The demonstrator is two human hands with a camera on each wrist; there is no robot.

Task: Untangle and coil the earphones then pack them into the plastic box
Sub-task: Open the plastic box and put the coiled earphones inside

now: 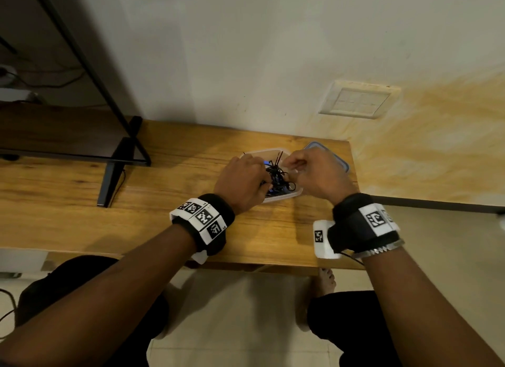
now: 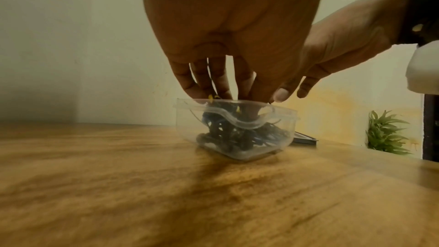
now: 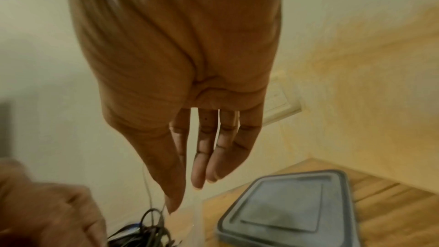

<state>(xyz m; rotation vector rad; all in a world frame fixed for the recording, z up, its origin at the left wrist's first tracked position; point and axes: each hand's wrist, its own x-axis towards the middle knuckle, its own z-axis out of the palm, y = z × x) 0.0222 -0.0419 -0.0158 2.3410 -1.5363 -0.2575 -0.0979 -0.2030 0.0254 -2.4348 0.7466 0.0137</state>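
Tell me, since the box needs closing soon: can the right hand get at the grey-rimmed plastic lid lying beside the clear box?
Probably yes: the grey-rimmed plastic lid lies uncovered on the wooden table, beside the right hand.

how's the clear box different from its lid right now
The plastic box is clear, deep and open-topped, while the lid is flat, grey and blue-rimmed. The box holds tangled earphones; the lid holds nothing. The left hand and right hand work over the box; neither touches the lid. Both rest on the wooden table.

tangled black and blue earphones (image 1: 277, 179) bunched inside clear plastic box (image 2: 282, 139), open, on wooden table
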